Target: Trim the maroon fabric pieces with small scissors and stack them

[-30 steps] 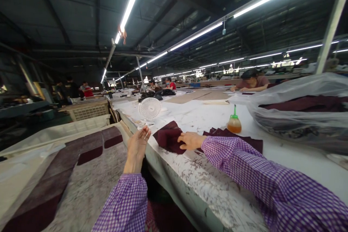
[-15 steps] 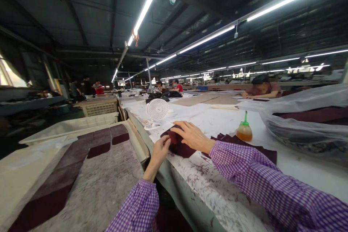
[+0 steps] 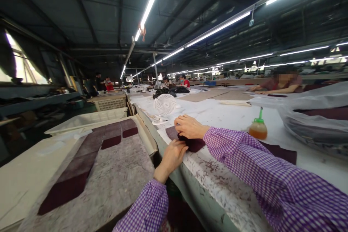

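Note:
My left hand point(image 3: 172, 155) is closed at the near edge of a dark maroon fabric piece point(image 3: 197, 146), by the table's edge. Over the far side of that piece my right hand point(image 3: 191, 127) bends down with curled fingers, pinching it. Between the hands the fabric looks bunched or folded over, and a greyer patch shows to the left. Fingertips on both hands are partly hidden. More maroon pieces point(image 3: 280, 152) lie beyond my right forearm, partly covered by the sleeve.
A small white fan point(image 3: 165, 104) stands behind my hands. To the right are a green-tipped bottle of amber liquid point(image 3: 258, 128) and a clear plastic bag point(image 3: 312, 119) of dark pieces. Left, a board point(image 3: 122, 166) carries maroon pieces. A co-worker point(image 3: 285, 81) leans over the table.
The view has turned left. My right hand's spread fingers have curled in, and my left hand has come closer beneath it. The fabric between them has gone from lying flatter to bunched.

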`<move>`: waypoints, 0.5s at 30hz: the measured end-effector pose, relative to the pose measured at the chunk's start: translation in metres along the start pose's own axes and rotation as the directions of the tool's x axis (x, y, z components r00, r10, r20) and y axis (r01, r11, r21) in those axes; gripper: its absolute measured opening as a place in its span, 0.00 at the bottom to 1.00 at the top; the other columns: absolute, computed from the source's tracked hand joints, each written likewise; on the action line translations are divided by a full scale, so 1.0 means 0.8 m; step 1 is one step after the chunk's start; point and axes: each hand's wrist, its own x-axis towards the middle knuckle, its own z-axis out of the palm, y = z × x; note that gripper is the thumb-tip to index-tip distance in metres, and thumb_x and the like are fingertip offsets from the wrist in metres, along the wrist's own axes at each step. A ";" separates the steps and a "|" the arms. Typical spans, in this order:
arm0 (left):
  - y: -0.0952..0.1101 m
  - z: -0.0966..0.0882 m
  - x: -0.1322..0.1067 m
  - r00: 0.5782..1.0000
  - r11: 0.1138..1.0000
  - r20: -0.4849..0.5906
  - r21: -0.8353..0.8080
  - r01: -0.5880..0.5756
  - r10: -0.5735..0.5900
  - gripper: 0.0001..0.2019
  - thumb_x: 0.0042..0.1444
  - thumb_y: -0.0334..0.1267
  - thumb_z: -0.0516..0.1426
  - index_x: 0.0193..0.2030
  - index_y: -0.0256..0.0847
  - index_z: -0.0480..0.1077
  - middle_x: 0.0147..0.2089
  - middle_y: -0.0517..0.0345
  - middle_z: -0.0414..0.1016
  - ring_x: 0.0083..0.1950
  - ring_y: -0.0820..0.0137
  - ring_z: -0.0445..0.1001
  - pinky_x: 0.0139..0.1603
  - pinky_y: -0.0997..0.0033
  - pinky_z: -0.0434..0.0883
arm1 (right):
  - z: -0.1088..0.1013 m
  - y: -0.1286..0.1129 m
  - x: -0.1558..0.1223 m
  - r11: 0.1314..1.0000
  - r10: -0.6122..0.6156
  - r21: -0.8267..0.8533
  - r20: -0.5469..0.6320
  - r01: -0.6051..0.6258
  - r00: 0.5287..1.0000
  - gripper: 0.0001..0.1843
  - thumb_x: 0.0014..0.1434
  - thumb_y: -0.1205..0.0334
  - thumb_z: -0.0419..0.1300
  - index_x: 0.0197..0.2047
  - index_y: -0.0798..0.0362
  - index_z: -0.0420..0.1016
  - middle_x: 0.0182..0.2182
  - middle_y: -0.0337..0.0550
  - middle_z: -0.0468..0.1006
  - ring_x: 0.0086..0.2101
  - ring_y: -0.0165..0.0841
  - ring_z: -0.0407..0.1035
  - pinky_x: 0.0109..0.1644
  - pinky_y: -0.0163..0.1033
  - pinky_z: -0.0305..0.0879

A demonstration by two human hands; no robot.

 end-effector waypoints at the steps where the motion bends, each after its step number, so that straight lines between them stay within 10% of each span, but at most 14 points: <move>1: -0.002 0.002 0.002 1.000 1.000 0.016 0.013 0.006 -0.006 0.14 0.63 0.36 0.48 0.37 0.36 0.74 0.40 0.49 0.76 0.45 0.63 0.70 0.49 0.61 0.68 | 0.000 0.002 0.003 0.987 0.125 0.102 0.006 -0.125 0.992 0.06 0.50 0.63 0.65 0.32 0.54 0.74 0.42 0.45 0.72 0.47 0.38 0.60 0.54 0.41 0.52; 4: -0.004 0.003 0.005 0.996 0.998 0.076 0.032 0.054 -0.056 0.14 0.63 0.38 0.49 0.37 0.36 0.75 0.38 0.48 0.76 0.43 0.63 0.71 0.49 0.62 0.67 | -0.010 0.031 0.010 0.793 0.570 0.278 -0.024 -0.543 0.821 0.05 0.51 0.65 0.62 0.34 0.54 0.73 0.39 0.48 0.73 0.47 0.39 0.63 0.54 0.41 0.55; 8: 0.000 -0.001 0.006 0.982 0.985 0.102 -0.035 0.166 -0.162 0.11 0.59 0.39 0.52 0.37 0.38 0.75 0.41 0.47 0.76 0.46 0.61 0.70 0.52 0.62 0.64 | -0.048 0.100 -0.008 0.407 0.913 0.379 -0.134 -0.831 0.385 0.15 0.62 0.66 0.48 0.48 0.64 0.67 0.45 0.65 0.69 0.49 0.46 0.64 0.51 0.49 0.60; 10: 0.001 -0.003 0.007 0.963 0.954 0.094 -0.139 0.265 -0.254 0.09 0.57 0.38 0.54 0.35 0.39 0.75 0.40 0.48 0.76 0.46 0.60 0.70 0.52 0.62 0.63 | -0.067 0.127 -0.029 0.282 0.959 0.455 -0.139 -0.845 0.245 0.17 0.61 0.66 0.49 0.49 0.70 0.66 0.45 0.70 0.68 0.49 0.48 0.64 0.50 0.50 0.61; 15: -0.015 0.000 0.030 0.889 0.833 0.110 -0.313 0.456 -0.445 0.07 0.55 0.35 0.55 0.38 0.42 0.73 0.31 0.54 0.76 0.37 0.62 0.74 0.45 0.65 0.65 | -0.096 0.134 -0.076 0.206 0.972 0.646 -0.045 -0.735 0.233 0.12 0.56 0.67 0.58 0.43 0.65 0.70 0.37 0.56 0.74 0.38 0.39 0.71 0.40 0.41 0.69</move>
